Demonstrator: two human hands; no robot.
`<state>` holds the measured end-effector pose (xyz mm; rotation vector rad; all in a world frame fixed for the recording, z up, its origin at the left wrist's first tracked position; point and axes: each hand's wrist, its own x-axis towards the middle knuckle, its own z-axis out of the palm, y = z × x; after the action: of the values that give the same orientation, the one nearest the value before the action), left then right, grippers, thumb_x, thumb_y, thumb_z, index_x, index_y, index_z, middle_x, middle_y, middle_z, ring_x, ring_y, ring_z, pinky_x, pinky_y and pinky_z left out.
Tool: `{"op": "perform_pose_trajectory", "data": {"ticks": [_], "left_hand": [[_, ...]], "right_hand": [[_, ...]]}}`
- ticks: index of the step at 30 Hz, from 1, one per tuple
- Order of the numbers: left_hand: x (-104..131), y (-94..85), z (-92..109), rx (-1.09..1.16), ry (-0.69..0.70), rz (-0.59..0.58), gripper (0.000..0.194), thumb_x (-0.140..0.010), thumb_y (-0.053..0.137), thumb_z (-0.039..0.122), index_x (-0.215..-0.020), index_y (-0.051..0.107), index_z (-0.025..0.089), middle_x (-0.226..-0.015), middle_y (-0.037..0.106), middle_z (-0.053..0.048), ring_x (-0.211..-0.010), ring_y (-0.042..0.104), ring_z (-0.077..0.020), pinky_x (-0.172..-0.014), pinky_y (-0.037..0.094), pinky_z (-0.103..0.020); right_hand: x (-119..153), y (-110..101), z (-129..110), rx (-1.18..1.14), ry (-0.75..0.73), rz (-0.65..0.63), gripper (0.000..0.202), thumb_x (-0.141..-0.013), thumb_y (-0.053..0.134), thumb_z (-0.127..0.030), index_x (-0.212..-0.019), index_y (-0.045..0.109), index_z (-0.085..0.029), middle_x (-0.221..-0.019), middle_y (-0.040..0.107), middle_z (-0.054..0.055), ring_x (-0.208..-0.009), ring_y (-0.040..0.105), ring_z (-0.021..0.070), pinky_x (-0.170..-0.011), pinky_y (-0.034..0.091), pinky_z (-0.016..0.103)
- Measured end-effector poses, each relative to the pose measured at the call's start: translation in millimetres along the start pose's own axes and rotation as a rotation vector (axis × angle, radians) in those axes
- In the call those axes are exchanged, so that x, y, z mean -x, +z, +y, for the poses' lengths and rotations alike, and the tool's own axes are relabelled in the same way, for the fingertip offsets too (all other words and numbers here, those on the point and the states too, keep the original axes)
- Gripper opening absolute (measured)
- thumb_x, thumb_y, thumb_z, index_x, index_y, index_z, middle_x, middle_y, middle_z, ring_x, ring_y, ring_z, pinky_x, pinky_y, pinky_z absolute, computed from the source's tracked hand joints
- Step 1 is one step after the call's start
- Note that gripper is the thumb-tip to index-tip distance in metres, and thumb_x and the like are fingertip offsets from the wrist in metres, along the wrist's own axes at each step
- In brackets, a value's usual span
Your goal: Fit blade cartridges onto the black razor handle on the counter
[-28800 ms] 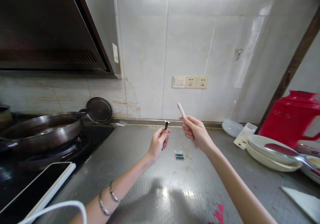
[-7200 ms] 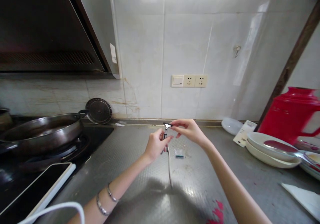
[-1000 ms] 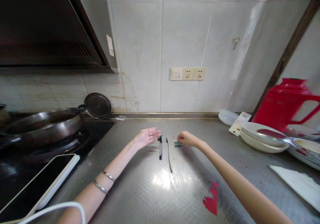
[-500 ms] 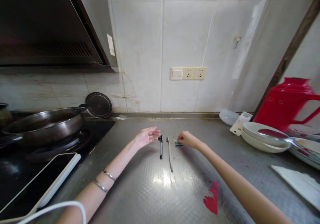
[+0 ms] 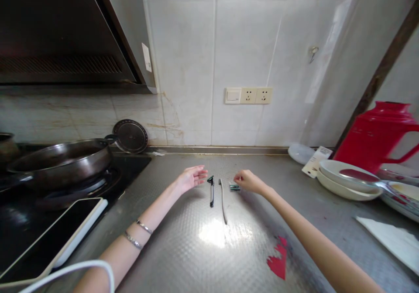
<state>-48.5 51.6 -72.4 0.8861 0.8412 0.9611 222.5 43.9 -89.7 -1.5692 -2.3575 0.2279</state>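
My left hand (image 5: 191, 178) is held just above the counter with its palm turned right and fingers stretched out, holding nothing. To its right lies a slim black razor (image 5: 211, 192), apart from the fingertips. A thin pale stick with a small head, like a toothbrush (image 5: 223, 203), lies alongside the razor. Beyond it, several small dark-green pieces (image 5: 235, 188) sit close together, too small to name for certain. My right hand (image 5: 249, 181) is beside these pieces, its fingers curled and the fingertips together. Whether anything is between them is hidden.
A phone (image 5: 55, 236) with a white cable lies at the left by the hob, where a steel pan (image 5: 65, 158) stands. A torn red scrap (image 5: 278, 260) lies on the metal counter (image 5: 183, 249). Bowls (image 5: 347, 184) and a red flask (image 5: 376, 136) are at the right.
My right hand has shifted slightly right, leaving the small green pieces more exposed. My left hand stays open beside the razor. The view has shifted slightly.
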Motion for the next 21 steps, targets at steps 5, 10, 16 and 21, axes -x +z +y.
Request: {"op": "perform_pose_trajectory", "data": {"ticks": [5,10,16,21], "left_hand": [[4,-1.5,-2,-0.454,0.018,0.029,0.018,-0.068,0.067,0.027,-0.077,0.061,0.012,-0.057,0.059,0.001,-0.044,0.053,-0.0076,-0.039,0.040,-0.018],[26,3.3,2,-0.831,0.002,-0.193,0.028,-0.066,0.065,0.041,-0.067,0.060,0.013,-0.053,0.056,0.002,-0.042,0.050,-0.0073,-0.039,0.036,-0.019],[44,-0.2,7,-0.857,0.052,-0.103,0.031,-0.068,0.060,0.044,-0.069,0.061,0.013,-0.053,0.055,0.001,-0.042,0.050,-0.0080,-0.038,0.033,-0.018],[55,-10.1,14,-0.756,0.071,0.002,0.031,-0.069,0.059,0.044,-0.068,0.059,0.014,-0.051,0.053,0.002,-0.040,0.049,-0.0079,-0.038,0.031,-0.018]], "right_hand": [[11,-10,-7,0.020,0.054,0.017,0.024,-0.077,0.046,-0.019,-0.077,0.070,-0.015,-0.080,0.070,0.007,-0.073,0.060,0.0153,-0.063,0.037,0.021],[26,-17,-31,0.049,0.113,0.016,0.027,-0.082,0.046,-0.030,-0.080,0.069,-0.017,-0.081,0.070,0.008,-0.073,0.062,0.0169,-0.058,0.036,0.022],[23,-5,-79,0.053,0.151,-0.066,0.033,-0.082,0.047,-0.038,-0.075,0.068,-0.014,-0.074,0.070,0.011,-0.070,0.064,0.0179,-0.061,0.040,0.022],[7,12,-114,0.070,0.203,-0.155,0.033,-0.080,0.048,-0.035,-0.086,0.068,-0.011,-0.086,0.070,0.017,-0.085,0.064,0.0234,-0.068,0.044,0.025]]}}
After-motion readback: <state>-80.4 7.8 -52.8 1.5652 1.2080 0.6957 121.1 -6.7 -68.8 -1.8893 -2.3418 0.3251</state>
